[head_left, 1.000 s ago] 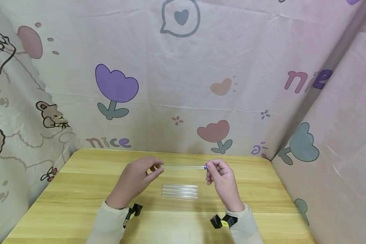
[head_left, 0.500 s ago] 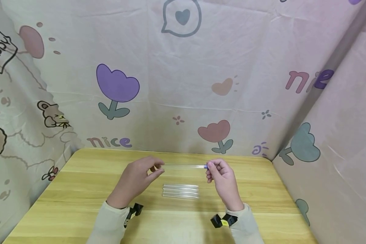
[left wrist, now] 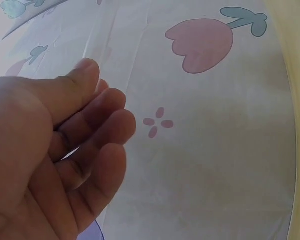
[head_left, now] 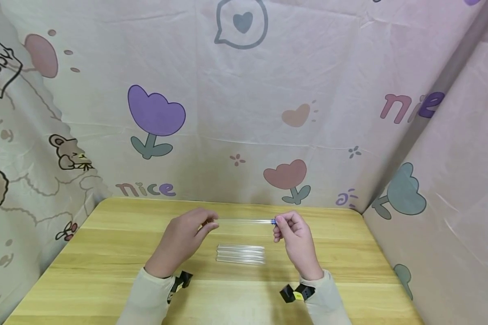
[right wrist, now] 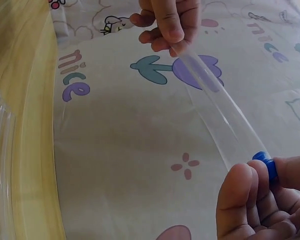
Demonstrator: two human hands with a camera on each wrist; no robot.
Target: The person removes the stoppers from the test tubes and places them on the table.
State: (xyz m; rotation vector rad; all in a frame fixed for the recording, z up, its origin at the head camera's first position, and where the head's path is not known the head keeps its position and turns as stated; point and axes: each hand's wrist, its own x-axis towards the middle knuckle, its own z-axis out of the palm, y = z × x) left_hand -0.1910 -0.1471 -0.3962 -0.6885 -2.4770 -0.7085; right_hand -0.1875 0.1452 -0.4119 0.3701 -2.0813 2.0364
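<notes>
A slim clear test tube (head_left: 244, 221) is held level above the table between the two hands. At its right end is a blue cap (right wrist: 265, 165), which my right hand (head_left: 300, 241) pinches between thumb and fingers. My left hand (head_left: 182, 234) has its thumb and fingertips at the other end of the tube, pinching it. In the left wrist view the left fingers (left wrist: 110, 127) are bent toward the thumb and the tube is hidden. Below the held tube, several clear tubes (head_left: 241, 254) lie side by side on the table.
The wood-patterned table (head_left: 105, 271) ends at the back against a printed cloth (head_left: 227, 113) with flowers and words. More printed cloth (head_left: 459, 216) closes off the right side, and the left side likewise. Black wrist cameras (head_left: 297, 294) sit over the sleeves.
The left thumb has moved up toward the index finger, narrowing the gap at the tube's end. The right hand and the row of tubes stay nearly as they were.
</notes>
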